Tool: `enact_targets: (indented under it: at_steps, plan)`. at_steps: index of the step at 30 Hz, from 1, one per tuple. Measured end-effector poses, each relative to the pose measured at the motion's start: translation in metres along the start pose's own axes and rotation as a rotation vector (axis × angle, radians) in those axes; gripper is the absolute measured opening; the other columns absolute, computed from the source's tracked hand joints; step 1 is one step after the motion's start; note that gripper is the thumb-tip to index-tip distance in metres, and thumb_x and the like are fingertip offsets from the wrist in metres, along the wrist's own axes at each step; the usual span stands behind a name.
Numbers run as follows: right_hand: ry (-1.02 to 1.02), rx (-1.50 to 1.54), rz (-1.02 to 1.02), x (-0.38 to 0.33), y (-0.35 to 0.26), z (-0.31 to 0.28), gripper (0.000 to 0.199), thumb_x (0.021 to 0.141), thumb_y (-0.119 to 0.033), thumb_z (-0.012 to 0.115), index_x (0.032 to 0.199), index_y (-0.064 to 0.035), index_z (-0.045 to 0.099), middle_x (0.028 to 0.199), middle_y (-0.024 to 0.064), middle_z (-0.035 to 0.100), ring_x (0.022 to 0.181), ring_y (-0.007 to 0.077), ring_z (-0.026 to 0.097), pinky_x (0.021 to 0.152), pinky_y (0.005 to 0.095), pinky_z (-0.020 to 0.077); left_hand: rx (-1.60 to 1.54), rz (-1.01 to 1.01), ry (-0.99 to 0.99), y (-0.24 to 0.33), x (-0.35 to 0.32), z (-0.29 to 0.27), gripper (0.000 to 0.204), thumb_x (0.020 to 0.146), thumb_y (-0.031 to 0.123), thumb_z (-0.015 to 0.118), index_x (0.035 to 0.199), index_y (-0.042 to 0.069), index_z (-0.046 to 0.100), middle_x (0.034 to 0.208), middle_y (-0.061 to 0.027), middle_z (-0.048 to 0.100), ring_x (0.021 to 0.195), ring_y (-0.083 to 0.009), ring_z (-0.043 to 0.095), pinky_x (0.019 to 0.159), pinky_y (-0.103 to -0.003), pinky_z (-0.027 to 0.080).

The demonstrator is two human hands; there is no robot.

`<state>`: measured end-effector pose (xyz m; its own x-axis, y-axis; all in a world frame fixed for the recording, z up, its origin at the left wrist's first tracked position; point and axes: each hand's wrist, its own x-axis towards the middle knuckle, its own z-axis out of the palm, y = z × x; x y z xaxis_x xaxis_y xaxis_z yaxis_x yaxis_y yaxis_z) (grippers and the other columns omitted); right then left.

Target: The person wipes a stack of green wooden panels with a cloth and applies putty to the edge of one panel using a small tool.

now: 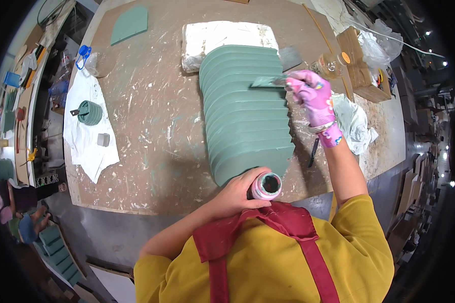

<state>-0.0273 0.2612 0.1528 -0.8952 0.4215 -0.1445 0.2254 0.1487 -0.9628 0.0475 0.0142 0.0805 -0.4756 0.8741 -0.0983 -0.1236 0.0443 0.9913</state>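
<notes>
A row of several overlapping green panels with rounded left edges lies on the paint-spattered worktable. My right hand, in a pink patterned glove, grips a putty knife whose green-smeared blade rests on an upper panel. My bare left hand holds a small open can of green paste at the table's near edge, just below the lowest panel.
A white block lies beyond the panels. A white cloth at the left carries a green-coated lid and a small grey block. A loose green panel sits far left. Crumpled cloth, a wooden box and a tape roll are at the right.
</notes>
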Motion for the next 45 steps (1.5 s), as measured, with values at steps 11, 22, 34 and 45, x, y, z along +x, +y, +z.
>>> enact_targets:
  at_steps: [11, 22, 34, 45]
  plan:
    - [0.064, 0.087, 0.020, 0.023, 0.024, -0.021, 0.016, 0.085, -0.014, 0.067, 0.096, -0.0021, 0.064, 0.076, -0.0014, 0.060, 0.055, 0.0036, 0.051, 0.049, 0.0164, 0.0373, 0.033, -0.078, -0.036, 0.010, 0.003, 0.001, 0.068, 0.070, 0.009, 0.079, 0.128, 0.005, 0.045, 0.125, -0.0085, 0.053, 0.117, -0.0207, 0.052, 0.100, -0.032, 0.040]
    - [0.111, 0.163, 0.009, 0.032, 0.028, -0.022, 0.015, 0.084, -0.011, 0.067, 0.094, 0.0005, 0.066, 0.076, -0.0001, 0.060, 0.057, 0.0058, 0.050, 0.053, 0.0182, 0.0400, 0.027, -0.079, -0.015, 0.011, 0.004, 0.001, 0.067, 0.069, 0.007, 0.080, 0.127, 0.005, 0.047, 0.122, -0.0092, 0.055, 0.114, -0.0209, 0.053, 0.098, -0.032, 0.041]
    - [0.003, 0.196, -0.035, 0.030, 0.029, -0.015, 0.013, 0.084, -0.011, 0.067, 0.091, -0.0003, 0.066, 0.072, -0.0009, 0.059, 0.057, 0.0046, 0.050, 0.053, 0.0185, 0.0390, 0.069, -0.076, 0.000, 0.010, 0.004, 0.004, 0.067, 0.067, 0.008, 0.080, 0.126, 0.004, 0.047, 0.121, -0.0097, 0.055, 0.112, -0.0219, 0.054, 0.097, -0.032, 0.042]
    - [0.001, 0.145, -0.083, 0.034, 0.034, -0.021, 0.015, 0.084, -0.010, 0.066, 0.093, 0.0019, 0.065, 0.076, 0.0002, 0.060, 0.059, 0.0058, 0.051, 0.054, 0.0200, 0.0412, 0.028, -0.014, -0.018, 0.008, 0.005, 0.002, 0.066, 0.067, 0.006, 0.081, 0.125, 0.004, 0.049, 0.123, -0.0099, 0.054, 0.113, -0.0230, 0.054, 0.097, -0.032, 0.042]
